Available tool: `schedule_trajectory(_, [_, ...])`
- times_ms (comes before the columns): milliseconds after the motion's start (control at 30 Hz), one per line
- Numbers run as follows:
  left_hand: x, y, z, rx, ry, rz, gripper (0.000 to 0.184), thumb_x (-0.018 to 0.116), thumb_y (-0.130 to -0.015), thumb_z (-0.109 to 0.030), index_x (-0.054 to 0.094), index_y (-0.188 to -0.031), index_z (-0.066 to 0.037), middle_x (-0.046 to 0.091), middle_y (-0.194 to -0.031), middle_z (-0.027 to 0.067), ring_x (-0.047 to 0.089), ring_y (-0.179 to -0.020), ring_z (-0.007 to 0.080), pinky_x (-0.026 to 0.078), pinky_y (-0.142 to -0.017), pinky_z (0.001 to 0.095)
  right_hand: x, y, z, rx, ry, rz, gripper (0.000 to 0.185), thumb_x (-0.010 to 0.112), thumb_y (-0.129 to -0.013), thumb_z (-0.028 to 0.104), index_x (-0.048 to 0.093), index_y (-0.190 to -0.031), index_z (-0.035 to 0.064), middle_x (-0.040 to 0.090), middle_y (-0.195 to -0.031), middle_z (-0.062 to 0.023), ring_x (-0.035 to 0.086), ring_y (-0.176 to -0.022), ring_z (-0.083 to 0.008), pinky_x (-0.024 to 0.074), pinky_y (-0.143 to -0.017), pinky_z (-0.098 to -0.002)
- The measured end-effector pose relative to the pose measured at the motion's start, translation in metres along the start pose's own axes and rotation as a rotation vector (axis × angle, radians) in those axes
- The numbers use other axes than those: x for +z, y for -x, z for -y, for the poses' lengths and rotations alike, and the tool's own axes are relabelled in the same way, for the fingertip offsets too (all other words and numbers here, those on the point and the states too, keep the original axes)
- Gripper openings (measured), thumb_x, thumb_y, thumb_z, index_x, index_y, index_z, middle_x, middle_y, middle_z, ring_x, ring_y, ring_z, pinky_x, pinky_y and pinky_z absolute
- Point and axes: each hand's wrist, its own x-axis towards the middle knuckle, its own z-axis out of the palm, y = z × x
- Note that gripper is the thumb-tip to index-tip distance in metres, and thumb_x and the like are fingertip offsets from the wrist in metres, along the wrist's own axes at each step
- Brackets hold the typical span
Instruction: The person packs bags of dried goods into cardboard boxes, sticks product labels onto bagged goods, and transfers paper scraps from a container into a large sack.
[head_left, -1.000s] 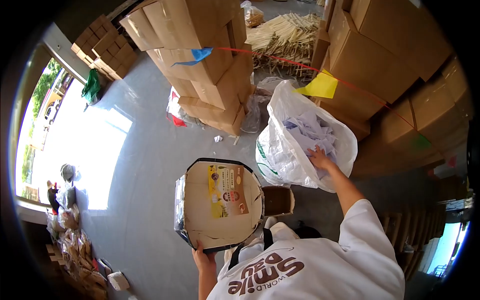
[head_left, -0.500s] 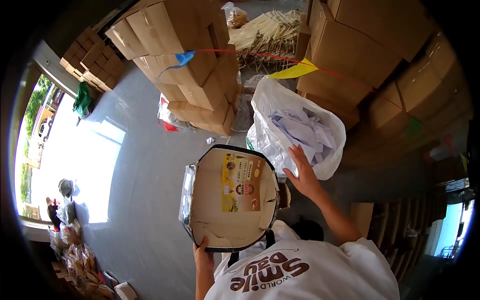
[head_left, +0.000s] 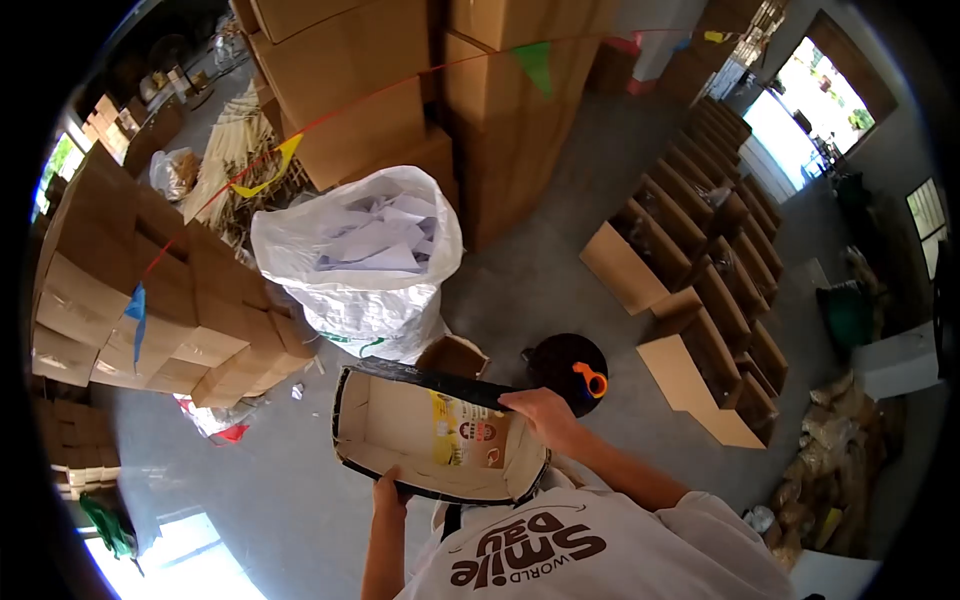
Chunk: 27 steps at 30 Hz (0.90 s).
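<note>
A shallow cardboard tray (head_left: 395, 425) with black-edged walls and a yellow and brown label inside is held in front of the white shirt. My left hand (head_left: 389, 490) grips its near wall, fingers bent over the rim. At the far right part of the rim, my right hand (head_left: 545, 415) is closed on the black edge. Beyond the tray stands a white woven sack (head_left: 375, 310), open at the top, with crumpled white paper (head_left: 385, 235) inside. Neither hand touches the sack.
Stacked cartons (head_left: 150, 290) stand left, with taller cartons (head_left: 350, 90) behind the sack. A black round stool (head_left: 565, 365) bears an orange tape-like ring (head_left: 591, 380). Open boxes (head_left: 700, 300) stand in rows at right. A string of flags (head_left: 535, 66) crosses above.
The view has turned right, bringing the open boxes into sight. My right hand has left the sack and taken hold of the tray's rim. The tray is now tilted differently.
</note>
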Motion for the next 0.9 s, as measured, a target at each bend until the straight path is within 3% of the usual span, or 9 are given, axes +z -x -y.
schedule_trajectory(33, [-0.003, -0.005, 0.010, -0.093, -0.009, -0.005, 0.040, 0.052, -0.075, -0.011, 0.043, -0.113, -0.004, 0.057, -0.096, 0.0124, 0.060, -0.076, 0.0253, 0.052, -0.054, 0.0353, 0.002, 0.024, 0.003, 0.038, 0.012, -0.005, 0.033, 0.049, -0.067, -0.005, 0.060, -0.097, 0.0031, 0.060, -0.096, -0.0126, 0.057, -0.085, -0.0275, 0.0455, -0.072, -0.0347])
schedule_trajectory(100, [-0.006, -0.002, 0.030, -0.140, -0.156, -0.025, 0.038, 0.051, -0.075, -0.011, 0.043, -0.112, -0.004, 0.057, -0.094, 0.0120, 0.060, -0.075, 0.0246, 0.051, -0.052, 0.0344, 0.006, 0.063, 0.010, 0.203, 0.066, 0.036, 0.034, 0.049, -0.066, -0.005, 0.059, -0.098, 0.0035, 0.060, -0.101, -0.0087, 0.055, -0.093, -0.0244, 0.0424, -0.080, -0.0347])
schedule_trajectory(200, [-0.009, -0.003, 0.056, -0.163, -0.334, -0.011, 0.034, 0.051, -0.076, -0.011, 0.045, -0.108, -0.004, 0.058, -0.090, 0.0120, 0.060, -0.070, 0.0237, 0.049, -0.045, 0.0322, 0.004, 0.118, 0.016, 0.373, 0.102, -0.040, 0.036, 0.048, -0.065, -0.006, 0.059, -0.098, 0.0041, 0.060, -0.101, -0.0090, 0.055, -0.093, -0.0247, 0.0419, -0.081, -0.0355])
schedule_trajectory(367, [0.033, -0.003, 0.068, -0.209, -0.576, 0.154, 0.033, 0.050, -0.078, -0.011, 0.045, -0.108, -0.001, 0.058, -0.090, 0.0142, 0.061, -0.071, 0.0246, 0.051, -0.048, 0.0335, 0.005, 0.197, 0.028, 0.602, 0.121, -0.171, 0.038, 0.045, -0.065, -0.004, 0.059, -0.099, 0.0045, 0.059, -0.103, -0.0097, 0.055, -0.095, -0.0239, 0.0415, -0.080, -0.0348])
schedule_trajectory(533, [0.091, 0.018, 0.086, -0.145, -0.895, 0.290, 0.034, 0.049, -0.079, -0.012, 0.043, -0.110, 0.000, 0.057, -0.093, 0.0160, 0.061, -0.073, 0.0265, 0.053, -0.053, 0.0337, 0.015, 0.279, 0.029, 0.666, 0.092, -0.451, 0.037, 0.048, -0.064, -0.006, 0.058, -0.099, 0.0023, 0.060, -0.098, -0.0121, 0.057, -0.084, -0.0286, 0.0449, -0.071, -0.0360])
schedule_trajectory(667, [0.124, 0.049, 0.142, -0.101, -1.005, 0.371, 0.036, 0.048, -0.079, -0.011, 0.041, -0.113, -0.001, 0.057, -0.096, 0.0162, 0.061, -0.077, 0.0273, 0.054, -0.055, 0.0373, 0.005, 0.357, 0.043, 0.790, 0.047, -0.682, 0.032, 0.051, -0.065, -0.002, 0.057, -0.097, 0.0006, 0.060, -0.094, -0.0135, 0.058, -0.079, -0.0301, 0.0461, -0.067, -0.0372])
schedule_trajectory(733, [0.132, 0.062, 0.177, -0.108, -1.019, 0.468, 0.035, 0.049, -0.079, -0.011, 0.042, -0.112, -0.001, 0.056, -0.100, 0.0163, 0.061, -0.080, 0.0270, 0.053, -0.056, 0.0380, -0.011, 0.398, 0.057, 0.943, -0.020, -0.658, 0.027, 0.052, -0.069, 0.003, 0.058, -0.096, 0.0009, 0.061, -0.088, -0.0144, 0.057, -0.078, -0.0303, 0.0462, -0.066, -0.0373])
schedule_trajectory(833, [0.151, 0.102, 0.236, -0.118, -1.067, 0.446, 0.035, 0.051, -0.078, -0.008, 0.044, -0.112, 0.001, 0.055, -0.103, 0.0167, 0.058, -0.087, 0.0276, 0.051, -0.067, 0.0387, -0.015, 0.472, 0.067, 1.042, -0.038, -0.800, 0.024, 0.052, -0.074, 0.007, 0.058, -0.096, 0.0031, 0.060, -0.083, -0.0145, 0.057, -0.076, -0.0300, 0.0462, -0.066, -0.0369])
schedule_trajectory(900, [0.158, 0.129, 0.279, -0.094, -1.132, 0.580, 0.035, 0.050, -0.078, -0.005, 0.044, -0.112, 0.002, 0.055, -0.103, 0.0168, 0.058, -0.088, 0.0283, 0.050, -0.070, 0.0380, -0.020, 0.518, 0.075, 1.110, -0.019, -0.857, 0.022, 0.052, -0.076, 0.009, 0.058, -0.096, 0.0044, 0.060, -0.083, -0.0140, 0.057, -0.076, -0.0300, 0.0462, -0.065, -0.0366])
